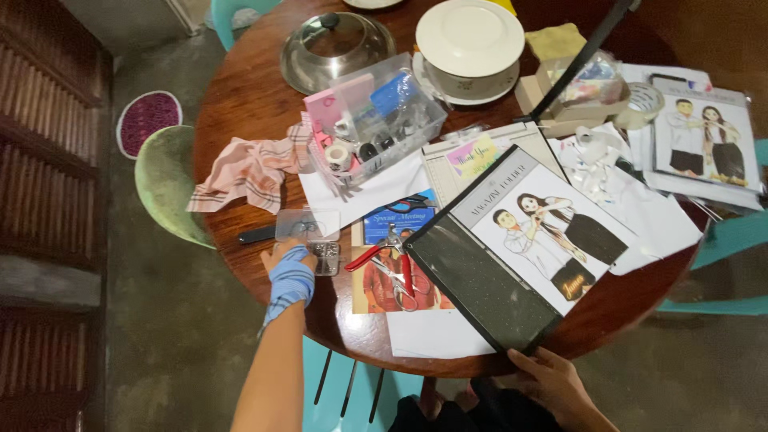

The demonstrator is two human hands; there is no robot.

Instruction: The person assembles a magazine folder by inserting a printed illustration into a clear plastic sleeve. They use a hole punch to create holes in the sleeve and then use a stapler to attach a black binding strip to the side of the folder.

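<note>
My left hand point(290, 264), wrapped in a blue striped cloth at the wrist, rests on a small clear plastic box point(324, 258) of tiny metal bits near the table's front left. Its clear lid point(307, 225) lies just beyond. My right hand point(552, 382) grips the near corner of a black folder point(488, 280) that carries a printed picture of a couple point(552, 228). Red-handled pliers point(392, 260) lie on printed sheets between the two hands.
A round wooden table point(248, 96) holds a clear bin of craft supplies point(376, 120), a pink plaid cloth point(252, 168), a metal pot lid point(336, 48), a white covered bowl point(470, 44), tape rolls and more prints point(704, 136). A green chair point(164, 180) stands at the left.
</note>
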